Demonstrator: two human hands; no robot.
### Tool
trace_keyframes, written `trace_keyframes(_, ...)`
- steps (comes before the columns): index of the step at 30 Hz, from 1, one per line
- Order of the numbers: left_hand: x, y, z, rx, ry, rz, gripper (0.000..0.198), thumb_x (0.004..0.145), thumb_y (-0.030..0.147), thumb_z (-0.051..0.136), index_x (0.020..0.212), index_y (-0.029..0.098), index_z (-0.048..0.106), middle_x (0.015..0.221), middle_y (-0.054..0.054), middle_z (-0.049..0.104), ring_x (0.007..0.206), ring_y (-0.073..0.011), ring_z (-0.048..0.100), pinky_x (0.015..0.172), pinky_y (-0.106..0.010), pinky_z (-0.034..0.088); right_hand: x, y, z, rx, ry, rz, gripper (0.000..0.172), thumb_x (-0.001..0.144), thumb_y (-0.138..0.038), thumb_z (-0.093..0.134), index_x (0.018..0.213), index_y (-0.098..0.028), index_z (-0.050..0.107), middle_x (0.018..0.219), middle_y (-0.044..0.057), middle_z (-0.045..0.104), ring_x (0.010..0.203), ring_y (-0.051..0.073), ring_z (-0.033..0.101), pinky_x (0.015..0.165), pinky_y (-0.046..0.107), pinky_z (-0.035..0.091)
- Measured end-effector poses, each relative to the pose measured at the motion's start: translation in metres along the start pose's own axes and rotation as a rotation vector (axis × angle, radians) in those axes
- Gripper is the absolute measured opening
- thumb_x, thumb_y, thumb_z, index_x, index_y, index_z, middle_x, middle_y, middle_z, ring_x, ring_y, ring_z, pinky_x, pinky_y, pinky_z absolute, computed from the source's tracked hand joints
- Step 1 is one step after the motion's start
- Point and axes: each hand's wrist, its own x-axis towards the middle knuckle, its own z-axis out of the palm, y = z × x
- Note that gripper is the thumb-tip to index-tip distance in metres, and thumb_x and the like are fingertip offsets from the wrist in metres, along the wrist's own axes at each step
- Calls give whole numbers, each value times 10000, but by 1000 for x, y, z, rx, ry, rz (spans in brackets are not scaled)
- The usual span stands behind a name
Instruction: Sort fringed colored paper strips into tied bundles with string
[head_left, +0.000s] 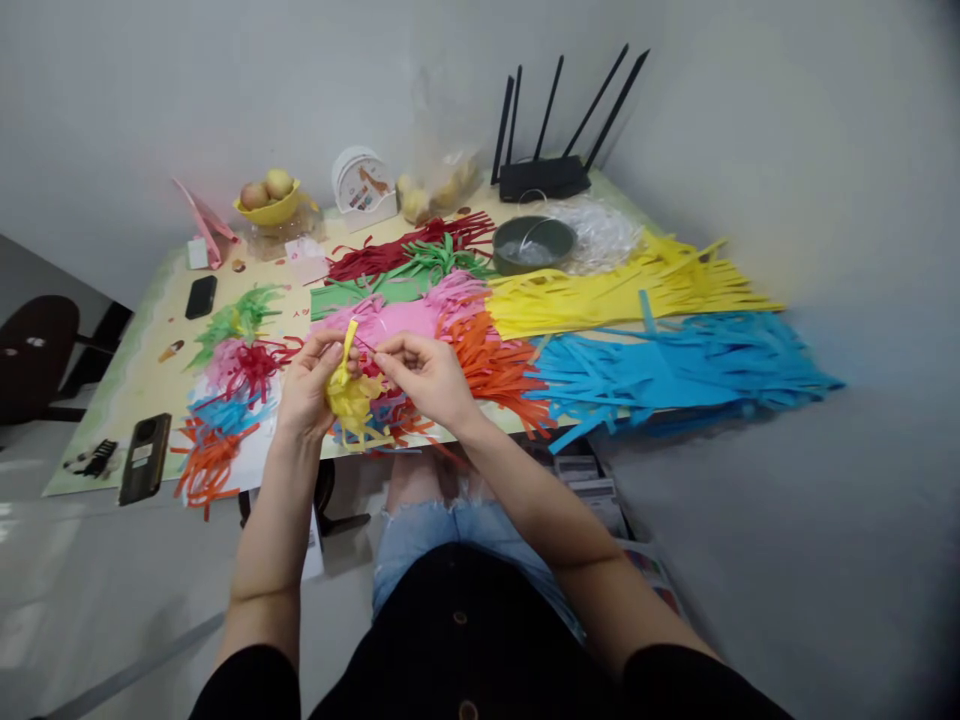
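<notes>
My left hand is closed on the top of a yellow fringed tassel, whose strips hang down over the table's front edge. Beside it, my right hand pinches a thin dark red strand that runs to the tassel's neck. Behind the hands lies pink fringed sheet, with orange fringe to the right. Left of my left hand, red fringe, blue fringe, orange fringe and green fringe lie in small bunches.
Yellow fringed sheet and blue fringed sheet spread rightward, the blue one overhanging the edge. Behind stand a dark round tin, a router with upright antennas and a yellow fruit bowl. A phone lies near the left front edge.
</notes>
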Motion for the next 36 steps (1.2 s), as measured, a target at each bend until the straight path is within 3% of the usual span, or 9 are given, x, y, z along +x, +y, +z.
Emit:
trace_keyframes(4,-1,-3,-2,34,-12,12,371,642,348,915,874,196,668,695,20,647,593,-84,592,603,-206,515,0,-3,0,1,-7,12,185,817,-337,645,818,-152,658,663,-17,633,557,81,543,552,206,422)
trace_keyframes(6,-2,-4,-3,135,26,94,346,670,373,895,869,196,675,709,15,655,606,-93,604,612,-214,512,0,-5,-1,-14,-2,17,185,818,-336,644,807,-152,653,647,-24,615,547,78,529,547,205,413)
trace_keyframes(11,-8,-5,-7,755,229,669,123,842,301,755,889,191,723,844,-15,711,803,-130,668,787,-251,519,-6,-10,-3,-62,24,21,184,826,-331,630,829,-149,654,605,-41,565,529,78,500,536,209,390)
trace_keyframes(14,-12,-6,-8,1002,196,873,48,888,233,699,918,201,718,871,-18,717,857,-151,669,822,-289,514,-8,-10,-3,-80,1,14,186,829,-331,627,831,-148,657,591,-48,543,523,77,481,534,211,375)
trace_keyframes(17,-14,-7,-6,1108,166,1009,74,901,171,672,958,211,700,901,-19,721,872,-157,665,838,-312,511,-7,-8,-2,-61,-12,49,193,821,-341,636,817,-150,655,582,-52,536,519,74,472,531,209,365)
trace_keyframes(24,-13,-7,-6,1219,149,1145,134,903,115,654,985,219,676,933,-34,721,901,-172,664,852,-330,513,-4,-7,-4,28,-60,138,214,788,-365,670,783,-153,639,556,-55,551,504,75,498,534,208,381)
trace_keyframes(36,-14,-5,-7,1253,152,1143,96,913,137,638,951,218,673,942,-44,730,895,-177,664,852,-342,507,-3,-10,-5,77,-97,188,220,775,-362,692,741,-157,619,530,-64,540,468,63,485,500,195,393)
